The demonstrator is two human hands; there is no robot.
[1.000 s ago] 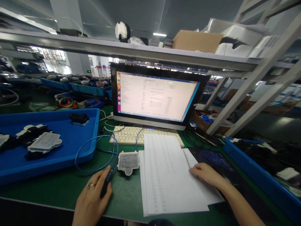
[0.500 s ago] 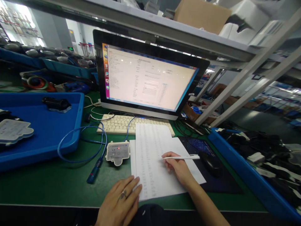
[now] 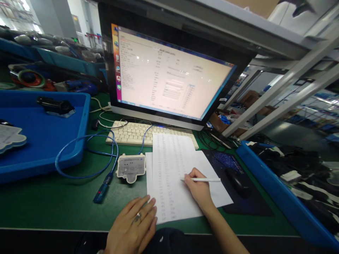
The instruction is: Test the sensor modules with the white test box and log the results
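Observation:
Printed paper sheets lie overlapping on the green table, with columns of text too small to read. My right hand rests on the top sheet, its fingers closed around a white pen whose tip points left at the paper. At the sheets' lower left edge lies my left hand, flat with fingers stretched out, a ring on one finger. Above it sits a small pale device with a grey labelled face. Left of that, a blue USB adapter is joined to a blue cable.
A monitor stands behind a white keyboard. On the right are a black mouse on a dark mat and a blue bin of dark parts. A blue tray sits left. A metal shelf runs overhead.
My right hand has shifted slightly, and the pen lies a little lower and further left. The red light on the device no longer shows. The camera view has tilted; my left hand stays flat.

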